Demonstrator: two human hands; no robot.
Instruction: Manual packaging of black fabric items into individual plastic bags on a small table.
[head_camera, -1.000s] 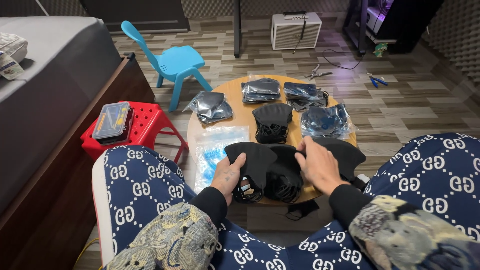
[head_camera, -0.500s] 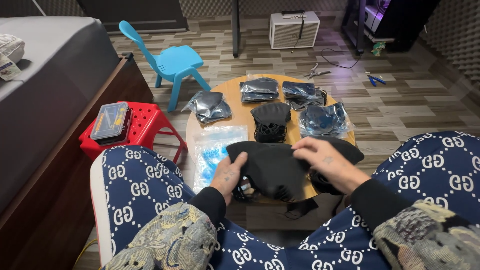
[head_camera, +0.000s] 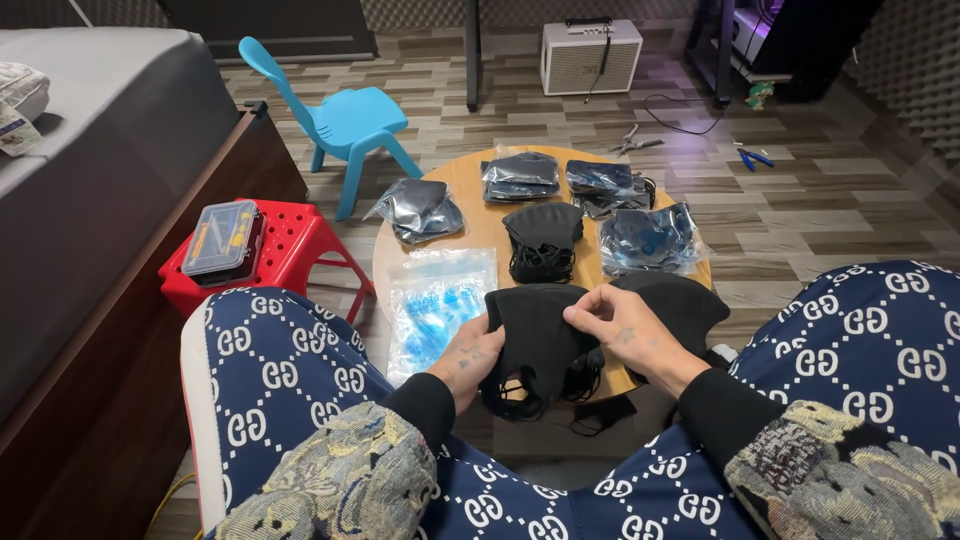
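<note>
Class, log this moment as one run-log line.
left hand: holds black mask | right hand: pinches mask top | surface: round wooden table

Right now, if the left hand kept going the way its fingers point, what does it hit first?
The left hand points up-right across the black mask it grips. Going on, it would probably meet the right hand pinching the mask's top edge; depth is unclear.

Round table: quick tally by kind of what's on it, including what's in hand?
On the round table:
Sealed bags of black masks: 4
Piles of loose black masks: 3, one held in the left hand and right hand
Stacks of empty clear bags: 1
Total: 8
</note>
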